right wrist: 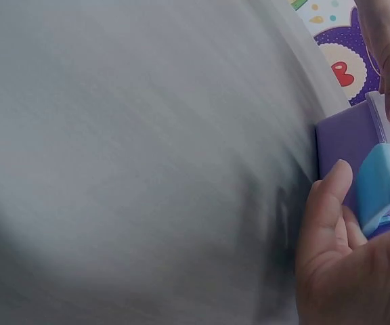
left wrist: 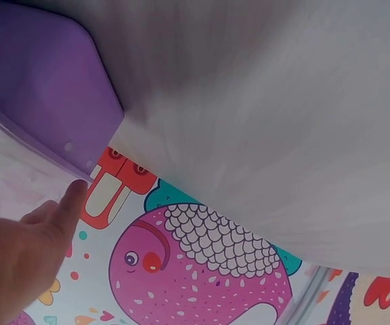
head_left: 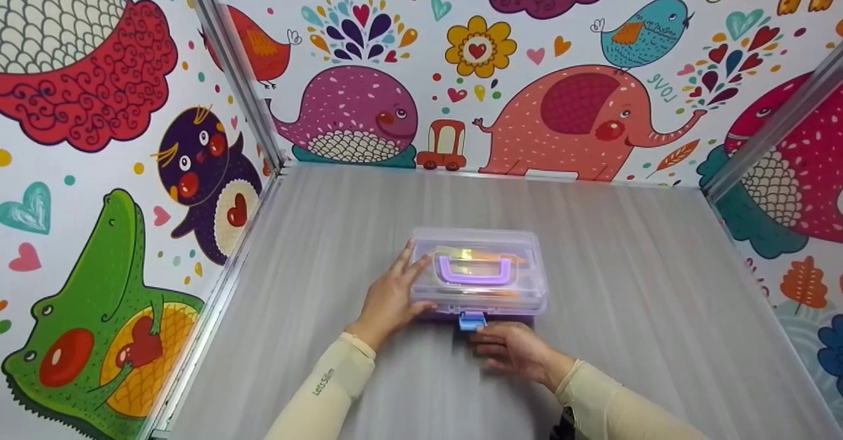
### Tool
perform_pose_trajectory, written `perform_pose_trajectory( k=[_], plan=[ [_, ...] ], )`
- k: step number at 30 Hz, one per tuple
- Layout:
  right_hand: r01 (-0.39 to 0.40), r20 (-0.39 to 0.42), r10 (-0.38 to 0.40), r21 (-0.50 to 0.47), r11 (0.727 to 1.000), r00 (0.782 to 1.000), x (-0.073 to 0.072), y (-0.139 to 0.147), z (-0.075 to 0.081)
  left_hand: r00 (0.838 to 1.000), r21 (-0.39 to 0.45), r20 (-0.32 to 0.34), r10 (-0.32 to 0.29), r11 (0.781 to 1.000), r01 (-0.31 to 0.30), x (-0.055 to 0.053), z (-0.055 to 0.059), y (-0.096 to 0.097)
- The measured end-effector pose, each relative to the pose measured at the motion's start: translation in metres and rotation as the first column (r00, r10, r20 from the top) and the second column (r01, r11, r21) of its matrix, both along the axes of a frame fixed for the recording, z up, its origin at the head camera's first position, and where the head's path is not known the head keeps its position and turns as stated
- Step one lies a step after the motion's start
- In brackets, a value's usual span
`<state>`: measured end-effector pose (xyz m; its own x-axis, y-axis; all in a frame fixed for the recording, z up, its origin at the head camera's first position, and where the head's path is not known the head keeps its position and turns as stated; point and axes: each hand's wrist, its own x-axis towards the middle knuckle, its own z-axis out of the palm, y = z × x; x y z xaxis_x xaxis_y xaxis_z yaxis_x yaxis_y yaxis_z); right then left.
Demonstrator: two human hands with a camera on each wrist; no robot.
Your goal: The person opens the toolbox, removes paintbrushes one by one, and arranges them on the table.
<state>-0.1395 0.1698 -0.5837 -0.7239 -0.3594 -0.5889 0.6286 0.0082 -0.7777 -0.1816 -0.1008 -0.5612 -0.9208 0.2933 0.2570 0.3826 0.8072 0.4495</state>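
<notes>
A clear-lidded case (head_left: 527, 278) with a purple base and a purple handle (head_left: 475, 280) sits on the table, its lid down. Yellow and orange items show blurred through the lid. My left hand (head_left: 390, 298) rests on the case's left end, thumb at the front edge and fingers extended along the lid. In the left wrist view, a straight finger (left wrist: 70, 206) lies by the lid's rim, next to the purple base (left wrist: 46, 74). My right hand (head_left: 517, 349) pinches the blue latch (right wrist: 378, 183) at the case's front between thumb and fingers; the latch tilts outward.
The grey wood-grain table (head_left: 316, 229) extends around the case. Walls printed with cartoon animals (head_left: 560, 124) enclose it at the back and sides, with metal frame posts (head_left: 230, 58) at the corners.
</notes>
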Motion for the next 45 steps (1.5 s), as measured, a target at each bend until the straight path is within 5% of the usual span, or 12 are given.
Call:
perform_pose_trajectory(
  k=[11,17,20,24,26,34,45],
  plan=[
    [0.021,-0.053,-0.020,0.018,1.000,0.998,-0.001,0.018,-0.002,1.000,0.008,-0.006,0.002,1.000,-0.002,0.002,0.000,0.001],
    [0.064,-0.106,-0.050,0.140,0.988,0.993,-0.003,0.040,0.004,1.000,-0.007,0.002,0.011,1.000,-0.011,0.001,0.000,0.001],
    [0.119,-0.221,-0.055,0.289,0.950,0.974,0.001,0.051,0.010,1.000,-0.013,0.001,0.004,1.000,-0.004,0.000,-0.001,0.003],
    [0.247,-0.408,-0.024,0.504,0.827,0.913,0.004,0.065,0.017,1.000,-0.009,0.014,0.005,1.000,-0.005,0.000,-0.002,0.003],
    [0.286,-0.475,0.003,0.535,0.795,0.880,0.002,0.071,0.020,1.000,-0.006,0.019,0.015,1.000,-0.014,0.001,-0.002,0.002],
    [0.311,-0.681,0.062,0.411,0.857,0.729,-0.018,0.076,0.024,0.999,0.022,0.028,0.017,1.000,-0.017,0.002,-0.001,0.001],
    [0.312,-0.801,0.175,0.411,0.857,0.573,-0.033,0.061,0.018,0.996,0.071,0.078,0.033,0.997,-0.039,0.006,0.000,0.001]
  ],
)
